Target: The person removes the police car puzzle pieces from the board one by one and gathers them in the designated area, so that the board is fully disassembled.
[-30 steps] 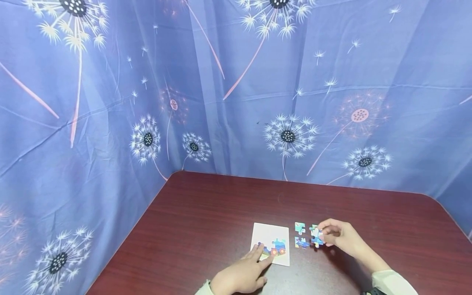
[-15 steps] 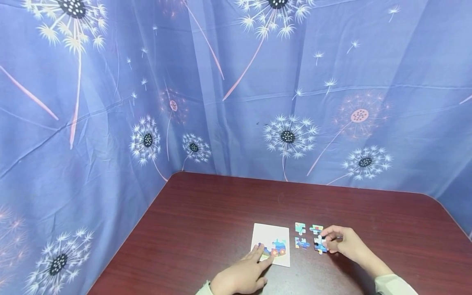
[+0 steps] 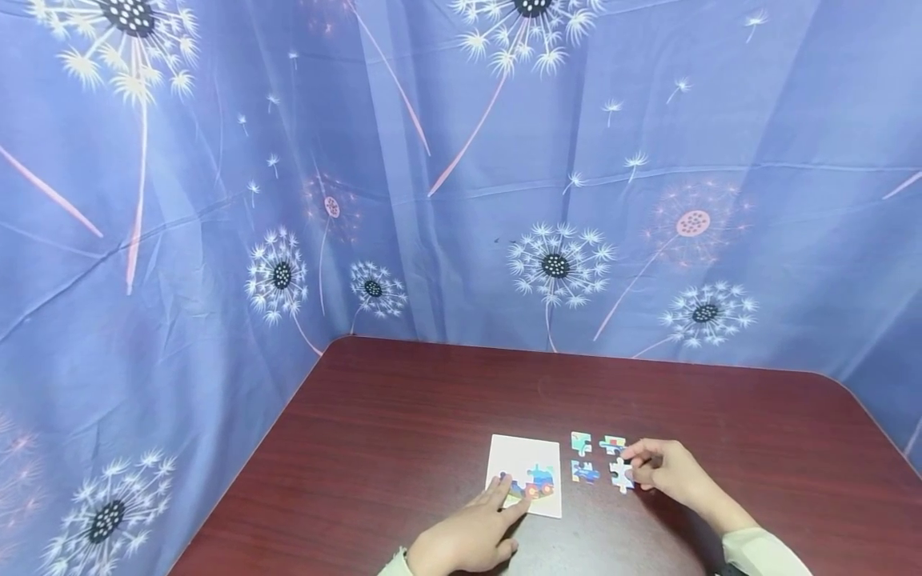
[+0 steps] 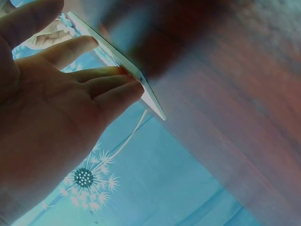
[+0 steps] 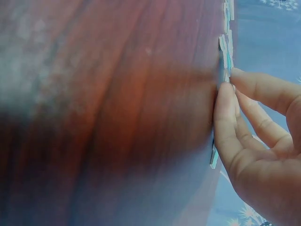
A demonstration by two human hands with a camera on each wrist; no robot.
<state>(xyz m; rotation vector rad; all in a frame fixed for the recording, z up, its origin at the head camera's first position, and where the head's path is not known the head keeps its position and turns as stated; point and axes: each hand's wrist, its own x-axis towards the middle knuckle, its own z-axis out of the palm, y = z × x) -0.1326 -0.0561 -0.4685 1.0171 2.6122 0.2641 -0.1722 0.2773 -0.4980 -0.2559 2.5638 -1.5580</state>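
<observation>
My left hand rests with its fingertips on a white puzzle board, fingers extended. Two or so joined pieces with a blue and red vehicle picture lie in the board. In the left wrist view the fingers of the left hand touch the board's edge. With thumb and forefinger, my right hand pinches a pale puzzle piece at its right side. The right wrist view shows the right hand and the pinched piece edge-on, low at the table; its picture is hidden there.
Three loose puzzle pieces lie between board and right hand: a green one, a blue one and one with red and yellow. The dark red wooden table ends at a blue dandelion-print curtain.
The right hand has shifted its piece slightly toward me and away from the red-and-yellow piece; its visible face now looks paler. My left hand stays on the board. The head view swings slightly.
</observation>
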